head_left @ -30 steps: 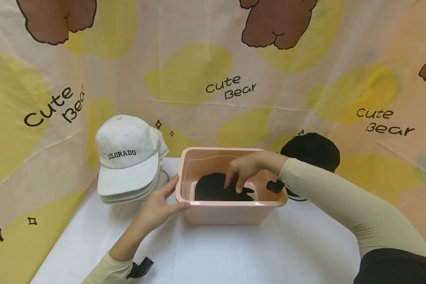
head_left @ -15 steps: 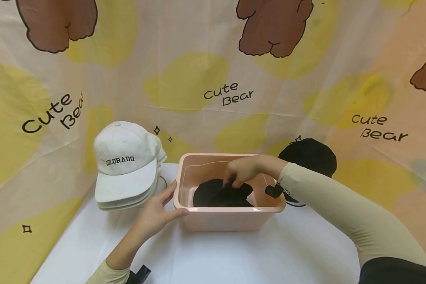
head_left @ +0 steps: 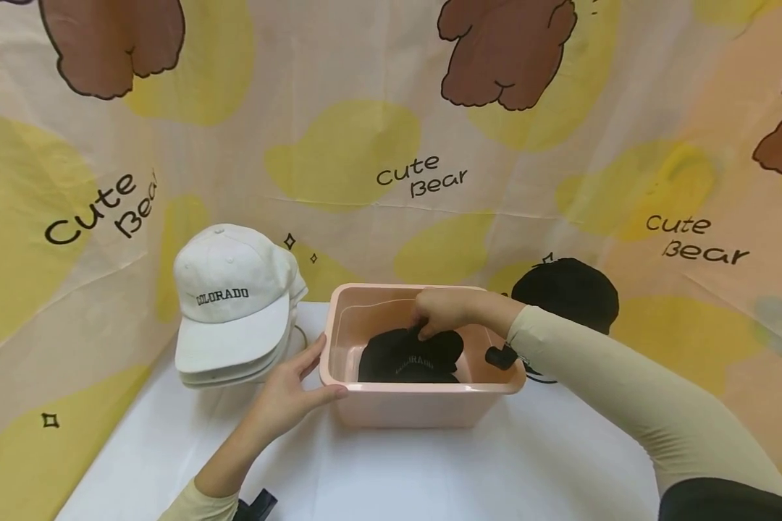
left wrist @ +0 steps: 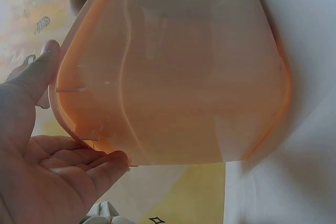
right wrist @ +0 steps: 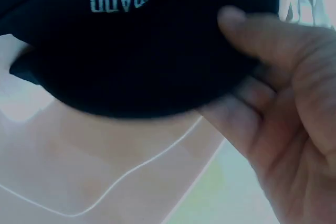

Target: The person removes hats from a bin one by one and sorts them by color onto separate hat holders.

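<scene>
Inside the pink plastic bin point(head_left: 404, 405) lies a black cap point(head_left: 391, 351) with COLORADO lettering. My right hand point(head_left: 448, 310) reaches in over the bin's right side and pinches the cap's brim point(right wrist: 157, 77), thumb on one face and fingers behind. Another dark edge point(right wrist: 23, 69) shows below the brim at the left of the right wrist view. My left hand point(head_left: 287, 398) holds the bin's front left corner, thumb at the front rim and fingers along the left side. In the left wrist view, its fingers point(left wrist: 107, 171) rest against the bin's wall point(left wrist: 173, 77).
A stack of white caps point(head_left: 234, 304), the top one lettered COLORADO, stands left of the bin. More black headwear point(head_left: 567, 293) sits behind my right forearm. Under everything is a white tabletop point(head_left: 391, 470); a bear-print cloth point(head_left: 339, 159) hangs at the back.
My right hand goes from fingers spread over the black cap to pinching it, and has risen slightly; the cap's lettering now shows. My left hand stays on the bin. The head view has shifted a little.
</scene>
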Demonstrator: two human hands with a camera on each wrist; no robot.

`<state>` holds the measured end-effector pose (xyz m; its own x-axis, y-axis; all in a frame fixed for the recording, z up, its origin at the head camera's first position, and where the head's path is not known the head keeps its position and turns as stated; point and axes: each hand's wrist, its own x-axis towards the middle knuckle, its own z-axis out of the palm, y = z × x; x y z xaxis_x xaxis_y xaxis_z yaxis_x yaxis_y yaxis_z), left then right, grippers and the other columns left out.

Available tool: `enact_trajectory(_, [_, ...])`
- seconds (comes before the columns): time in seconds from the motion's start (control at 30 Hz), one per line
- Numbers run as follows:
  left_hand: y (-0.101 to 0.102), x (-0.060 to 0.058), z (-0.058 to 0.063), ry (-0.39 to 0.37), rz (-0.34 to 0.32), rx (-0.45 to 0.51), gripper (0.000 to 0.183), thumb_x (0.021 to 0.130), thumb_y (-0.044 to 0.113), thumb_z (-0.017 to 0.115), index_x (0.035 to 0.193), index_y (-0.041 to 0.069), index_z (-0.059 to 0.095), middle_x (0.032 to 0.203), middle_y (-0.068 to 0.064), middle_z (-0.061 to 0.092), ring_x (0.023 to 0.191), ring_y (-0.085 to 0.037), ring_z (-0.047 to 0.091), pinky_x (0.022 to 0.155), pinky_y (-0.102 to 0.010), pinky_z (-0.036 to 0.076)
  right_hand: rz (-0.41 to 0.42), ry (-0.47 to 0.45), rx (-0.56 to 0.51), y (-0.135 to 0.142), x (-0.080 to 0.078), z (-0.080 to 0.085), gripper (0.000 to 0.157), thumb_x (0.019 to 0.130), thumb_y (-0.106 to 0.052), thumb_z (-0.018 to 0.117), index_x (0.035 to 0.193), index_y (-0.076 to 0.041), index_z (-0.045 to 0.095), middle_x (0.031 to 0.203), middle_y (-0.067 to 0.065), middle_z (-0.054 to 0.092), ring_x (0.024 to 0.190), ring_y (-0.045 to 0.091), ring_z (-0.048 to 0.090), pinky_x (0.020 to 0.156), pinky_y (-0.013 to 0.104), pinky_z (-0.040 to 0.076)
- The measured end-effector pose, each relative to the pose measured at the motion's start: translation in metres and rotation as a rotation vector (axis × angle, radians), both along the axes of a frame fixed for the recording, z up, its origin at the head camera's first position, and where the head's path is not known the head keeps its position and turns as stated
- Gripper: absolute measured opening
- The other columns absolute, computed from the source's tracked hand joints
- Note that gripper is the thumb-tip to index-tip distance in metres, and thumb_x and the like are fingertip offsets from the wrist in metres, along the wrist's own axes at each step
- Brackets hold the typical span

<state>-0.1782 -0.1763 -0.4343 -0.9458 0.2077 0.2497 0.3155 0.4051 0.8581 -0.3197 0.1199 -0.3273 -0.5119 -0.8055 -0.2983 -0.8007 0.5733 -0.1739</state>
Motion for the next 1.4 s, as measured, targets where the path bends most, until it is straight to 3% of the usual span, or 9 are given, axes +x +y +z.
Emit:
enact_trajectory(0.17, [0.0,0.0,0.0,0.013,-0.005,0.012,0.106,0.073,0.037,0.093,0.155,0.0,0.039,0.159,-0.014,0.039,0.142,-0.028,0.045,0.109,-0.039,0.047,-0.066,0.135,-0.074,-0.001,-0.001,0.007,0.005,0.091,-0.011,0.077,0.092,-0.007,0.078,0.084,0.002,0.074,0.074,0.011,0.064,0.068,0.027,0.056])
enact_trajectory(0.3, [0.001,0.001,0.0,0.004,-0.011,0.015,0.105,0.074,0.037,0.092,0.156,0.001,0.038,0.159,-0.014,0.039,0.143,-0.027,0.045,0.11,-0.039,0.046,-0.068,0.163,-0.105,0.004,0.001,0.013,0.004,0.092,-0.01,0.076,0.09,-0.007,0.077,0.084,0.001,0.074,0.076,0.012,0.066,0.07,0.027,0.057])
enact_trajectory(0.5, [0.002,-0.004,0.002,0.052,-0.008,-0.013,0.101,0.076,0.034,0.092,0.154,-0.003,0.04,0.158,-0.019,0.041,0.141,-0.033,0.047,0.108,-0.042,0.048,-0.046,0.214,-0.183,0.014,0.005,0.032,0.002,0.092,-0.008,0.076,0.092,-0.007,0.077,0.087,0.0,0.075,0.08,0.014,0.067,0.072,0.032,0.058])
enact_trajectory(0.67, [0.002,-0.005,0.006,0.032,-0.005,-0.018,0.105,0.073,0.038,0.093,0.155,0.0,0.039,0.159,-0.016,0.039,0.142,-0.03,0.046,0.107,-0.041,0.049,-0.021,0.287,-0.22,0.02,0.012,0.046,0.002,0.09,-0.007,0.077,0.092,-0.007,0.077,0.086,-0.001,0.074,0.08,0.015,0.067,0.073,0.035,0.058])
enact_trajectory(1.03, [0.005,-0.004,0.002,-0.018,-0.007,0.003,0.106,0.074,0.037,0.092,0.156,0.0,0.037,0.161,-0.016,0.036,0.144,-0.031,0.044,0.109,-0.042,0.048,-0.052,0.339,-0.309,0.029,0.026,0.061,0.01,0.091,-0.007,0.076,0.084,-0.013,0.074,0.076,-0.007,0.068,0.066,0.009,0.056,0.061,0.026,0.051])
enact_trajectory(1.23, [0.003,-0.002,0.001,-0.036,-0.003,0.002,0.105,0.076,0.038,0.091,0.157,0.0,0.035,0.162,-0.016,0.034,0.144,-0.033,0.043,0.108,-0.041,0.049,-0.044,0.383,-0.356,0.036,0.034,0.073,0.001,0.093,-0.011,0.076,0.092,-0.011,0.077,0.083,-0.005,0.074,0.071,0.009,0.064,0.067,0.028,0.057])
enact_trajectory(1.4, [0.003,-0.001,0.001,-0.046,-0.004,0.003,0.107,0.075,0.039,0.091,0.158,0.001,0.034,0.163,-0.014,0.033,0.145,-0.032,0.043,0.107,-0.039,0.049,-0.052,0.419,-0.401,0.044,0.042,0.081,0.006,0.092,-0.01,0.077,0.098,-0.01,0.079,0.091,-0.001,0.077,0.08,0.012,0.071,0.074,0.033,0.061])
